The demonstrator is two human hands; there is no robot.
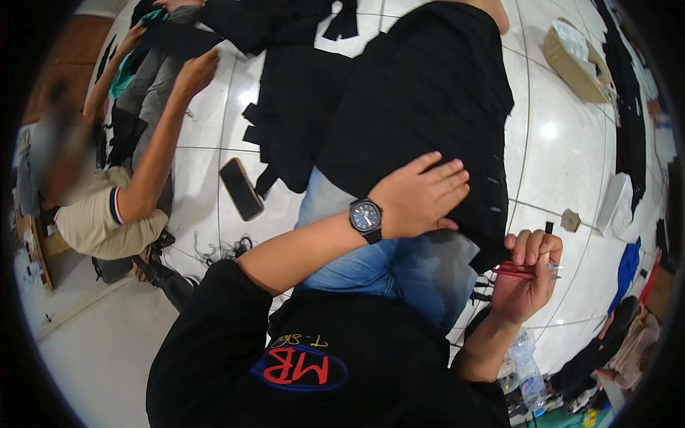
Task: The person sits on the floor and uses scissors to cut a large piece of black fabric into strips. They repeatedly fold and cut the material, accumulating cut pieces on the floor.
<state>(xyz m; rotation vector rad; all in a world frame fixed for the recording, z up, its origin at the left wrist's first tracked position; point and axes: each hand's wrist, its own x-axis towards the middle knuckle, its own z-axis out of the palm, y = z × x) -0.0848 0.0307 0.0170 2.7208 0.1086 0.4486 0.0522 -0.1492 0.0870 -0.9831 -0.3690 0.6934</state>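
Note:
A large piece of black fabric (pixel 428 93) is spread over my legs, reaching from my lap toward my feet. My left hand (pixel 421 196) rests flat on its near part, fingers stretched and slightly apart, with a black watch (pixel 366 216) on the wrist. At the fabric's near right corner, my right hand (pixel 529 274) is closed around a slim red tool with a pale pointed tip (pixel 515 269); its exact kind is not clear. A few small light marks show on the fabric near its right edge.
More black fabric pieces (pixel 296 107) lie to the left, beside a phone (pixel 241 189) on the tiled floor. Another person (pixel 107 221) sits at the left, handling black cloth. A beige basket (pixel 574 60) stands at the far right; plastic bottles (pixel 528 374) lie by my right elbow.

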